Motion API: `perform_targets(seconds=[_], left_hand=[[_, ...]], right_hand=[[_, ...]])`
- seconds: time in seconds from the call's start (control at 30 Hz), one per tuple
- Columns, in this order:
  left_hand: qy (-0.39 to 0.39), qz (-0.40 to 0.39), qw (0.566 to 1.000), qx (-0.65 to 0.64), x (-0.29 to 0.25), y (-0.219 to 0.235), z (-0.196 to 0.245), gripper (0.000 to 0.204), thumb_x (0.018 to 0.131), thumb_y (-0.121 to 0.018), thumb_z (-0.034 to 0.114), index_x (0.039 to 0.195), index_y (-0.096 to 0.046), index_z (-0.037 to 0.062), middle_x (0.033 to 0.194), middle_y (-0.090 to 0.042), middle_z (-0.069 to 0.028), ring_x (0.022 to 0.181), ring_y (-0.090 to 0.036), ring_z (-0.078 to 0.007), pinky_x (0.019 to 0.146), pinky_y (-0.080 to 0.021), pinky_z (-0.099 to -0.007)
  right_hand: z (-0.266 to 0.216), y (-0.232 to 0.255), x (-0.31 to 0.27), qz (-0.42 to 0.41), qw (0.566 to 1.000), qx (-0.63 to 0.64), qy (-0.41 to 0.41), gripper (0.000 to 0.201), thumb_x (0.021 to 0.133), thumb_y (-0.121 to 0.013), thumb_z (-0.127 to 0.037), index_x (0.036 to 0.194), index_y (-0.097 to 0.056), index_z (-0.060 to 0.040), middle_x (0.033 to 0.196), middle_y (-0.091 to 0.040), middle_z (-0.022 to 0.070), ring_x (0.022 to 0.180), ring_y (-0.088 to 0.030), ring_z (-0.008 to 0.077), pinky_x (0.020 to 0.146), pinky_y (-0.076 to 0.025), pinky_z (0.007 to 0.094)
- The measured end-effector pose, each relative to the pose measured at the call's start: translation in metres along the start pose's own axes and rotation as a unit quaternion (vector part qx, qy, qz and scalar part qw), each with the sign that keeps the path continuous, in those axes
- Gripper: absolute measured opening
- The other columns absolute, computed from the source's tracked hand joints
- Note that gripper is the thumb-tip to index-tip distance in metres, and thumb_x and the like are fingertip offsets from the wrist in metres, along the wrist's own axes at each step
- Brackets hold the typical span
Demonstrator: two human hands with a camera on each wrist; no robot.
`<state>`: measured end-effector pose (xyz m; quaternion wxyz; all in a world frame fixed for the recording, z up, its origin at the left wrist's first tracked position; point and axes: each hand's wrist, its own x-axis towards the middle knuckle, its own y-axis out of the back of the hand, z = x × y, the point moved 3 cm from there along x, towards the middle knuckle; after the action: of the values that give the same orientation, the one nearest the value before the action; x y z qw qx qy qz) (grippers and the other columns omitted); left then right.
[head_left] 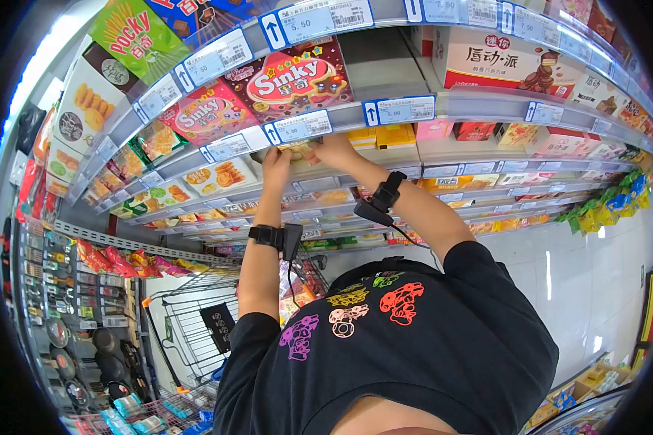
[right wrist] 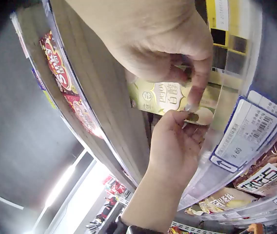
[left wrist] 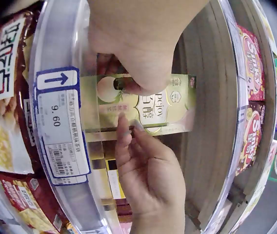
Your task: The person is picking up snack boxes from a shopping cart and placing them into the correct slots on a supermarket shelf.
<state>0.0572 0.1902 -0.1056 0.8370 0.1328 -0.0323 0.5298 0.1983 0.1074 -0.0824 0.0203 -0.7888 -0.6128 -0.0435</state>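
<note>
A person at a supermarket shelf has both hands on a pale green box (left wrist: 165, 113), and the step in hand looks like close handling of its edge at the front of the shelf; the next move seems to call for one hand to steady the box while the other works the edge, with care not to crease the card; going left to right in the head view, a wire shopping cart (head_left: 189, 308) stands low at the far left, then a white biscuit box (head_left: 221, 177) on the shelf; next comes the left hand (head_left: 276, 161), its fingers drawn in and pinching the end of the green box that shows a peach; the box lies between the hands, just behind the clear shelf lip with its 9.60 price tag (left wrist: 63, 131), though whether it rests on the shelf cannot be told; then the right hand (head_left: 334, 151), thumb and forefinger nearly closed together, apparently pinching the same box along its edge; just beyond it, yellow boxes (head_left: 395, 135) sit on the shelf.
</note>
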Motion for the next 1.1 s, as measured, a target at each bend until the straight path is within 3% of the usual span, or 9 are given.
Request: perform_targets(seconds=[0.07, 0.27, 0.37, 0.53, 0.63, 0.73, 0.93, 1.1], left_hand=[[0.003, -0.002, 0.999, -0.048, -0.004, -0.003, 0.006, 0.021, 0.081, -0.050, 0.004, 0.100, -0.054, -0.0039, 0.094, -0.060, -0.0091, 0.081, -0.058, -0.0150, 0.072, -0.046, -0.0272], [-0.029, -0.006, 0.999, 0.031, 0.017, 0.009, -0.039, 0.021, 0.080, -0.053, 0.009, 0.096, -0.055, -0.0036, 0.091, -0.061, -0.0086, 0.078, -0.059, -0.0142, 0.072, -0.047, -0.0259], [-0.021, -0.006, 1.000, -0.001, 0.008, 0.002, -0.025, 0.021, 0.079, -0.054, 0.010, 0.096, -0.056, -0.0034, 0.088, -0.061, -0.0088, 0.077, -0.059, -0.0143, 0.072, -0.047, -0.0263], [-0.058, 0.012, 0.997, 0.057, 0.003, 0.001, -0.019, 0.022, 0.079, -0.055, 0.011, 0.096, -0.055, -0.0029, 0.089, -0.063, -0.0101, 0.079, -0.059, -0.0149, 0.072, -0.047, -0.0269], [-0.065, 0.015, 0.994, 0.088, -0.002, 0.001, -0.010, 0.024, 0.077, -0.057, 0.012, 0.097, -0.056, -0.0025, 0.090, -0.063, -0.0110, 0.081, -0.060, -0.0155, 0.073, -0.047, -0.0278], [-0.074, 0.009, 0.993, 0.088, -0.001, 0.003, -0.015, 0.027, 0.076, -0.058, 0.012, 0.099, -0.055, -0.0020, 0.091, -0.063, -0.0115, 0.082, -0.060, -0.0164, 0.075, -0.046, -0.0288], [-0.082, 0.011, 0.993, 0.081, 0.000, 0.004, -0.020, 0.034, 0.073, -0.060, 0.012, 0.103, -0.052, -0.0017, 0.093, -0.063, -0.0114, 0.083, -0.060, -0.0173, 0.076, -0.046, -0.0290], [-0.078, 0.004, 0.993, 0.084, -0.001, 0.004, -0.017, 0.035, 0.073, -0.060, 0.011, 0.104, -0.051, -0.0018, 0.094, -0.062, -0.0115, 0.085, -0.060, -0.0169, 0.076, -0.046, -0.0286]], right_hand=[[-0.001, -0.001, -0.003, -0.002, 1.000, -0.014, 0.011, 0.033, 0.083, -0.046, 0.005, 0.115, -0.039, 0.0078, 0.096, -0.057, 0.0199, 0.069, -0.067, 0.0238, 0.054, -0.056, 0.0296], [0.000, -0.001, -0.011, 0.025, 0.996, -0.052, 0.070, 0.033, 0.081, -0.048, 0.004, 0.113, -0.042, 0.0083, 0.087, -0.060, 0.0191, 0.066, -0.066, 0.0223, 0.050, -0.054, 0.0293], [0.002, -0.001, -0.013, 0.032, 0.994, -0.077, 0.073, 0.031, 0.080, -0.050, 0.003, 0.110, -0.045, 0.0084, 0.083, -0.061, 0.0185, 0.064, -0.066, 0.0216, 0.048, -0.053, 0.0298], [0.014, 0.000, -0.010, 0.062, 0.982, -0.149, 0.098, 0.030, 0.077, -0.056, -0.002, 0.104, -0.050, 0.0076, 0.079, -0.062, 0.0190, 0.063, -0.066, 0.0235, 0.052, -0.053, 0.0323], [0.010, 0.001, -0.015, 0.127, 0.938, -0.255, 0.197, 0.032, 0.072, -0.061, -0.008, 0.099, -0.052, 0.0070, 0.079, -0.062, 0.0204, 0.064, -0.065, 0.0277, 0.058, -0.051, 0.0353], [0.011, 0.001, -0.016, 0.130, 0.949, -0.231, 0.170, 0.033, 0.068, -0.063, -0.012, 0.095, -0.054, 0.0064, 0.078, -0.062, 0.0212, 0.066, -0.064, 0.0309, 0.061, -0.050, 0.0367], [0.012, 0.002, -0.017, 0.096, 0.977, -0.153, 0.117, 0.029, 0.072, -0.061, -0.008, 0.097, -0.053, 0.0057, 0.081, -0.063, 0.0195, 0.064, -0.066, 0.0266, 0.060, -0.051, 0.0345], [0.017, 0.001, -0.015, 0.109, 0.969, -0.174, 0.136, 0.031, 0.073, -0.062, -0.007, 0.100, -0.053, 0.0047, 0.082, -0.063, 0.0184, 0.063, -0.066, 0.0248, 0.061, -0.051, 0.0335]])
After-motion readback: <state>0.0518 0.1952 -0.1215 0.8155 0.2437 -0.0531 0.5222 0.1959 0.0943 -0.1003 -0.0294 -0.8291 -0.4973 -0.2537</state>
